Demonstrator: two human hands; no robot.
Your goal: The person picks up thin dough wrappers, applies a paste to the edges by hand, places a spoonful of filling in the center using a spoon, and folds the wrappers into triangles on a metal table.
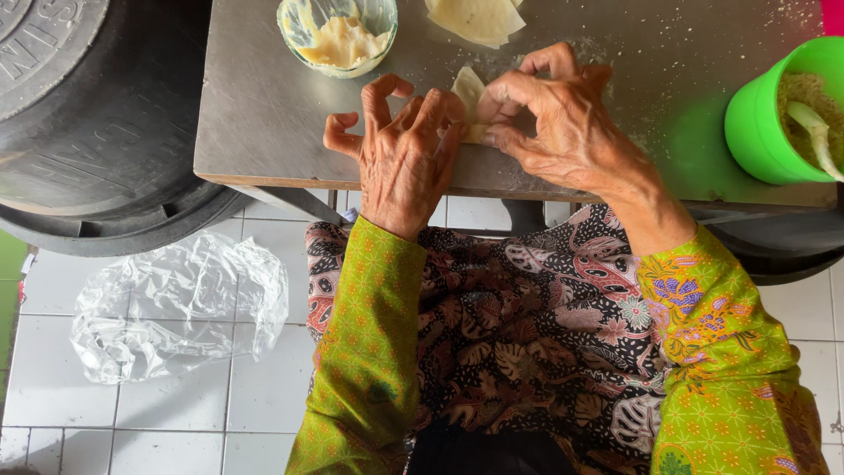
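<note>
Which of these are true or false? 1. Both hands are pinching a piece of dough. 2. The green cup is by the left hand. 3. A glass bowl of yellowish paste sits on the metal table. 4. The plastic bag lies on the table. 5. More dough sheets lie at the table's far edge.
1. True: the left hand and right hand both pinch the pale dough wrapper.
2. False: the green cup stands beyond the right hand.
3. True: the glass bowl is on the metal table.
4. False: the clear plastic bag lies on the tiled floor.
5. True: the stacked dough sheets lie there.
</note>
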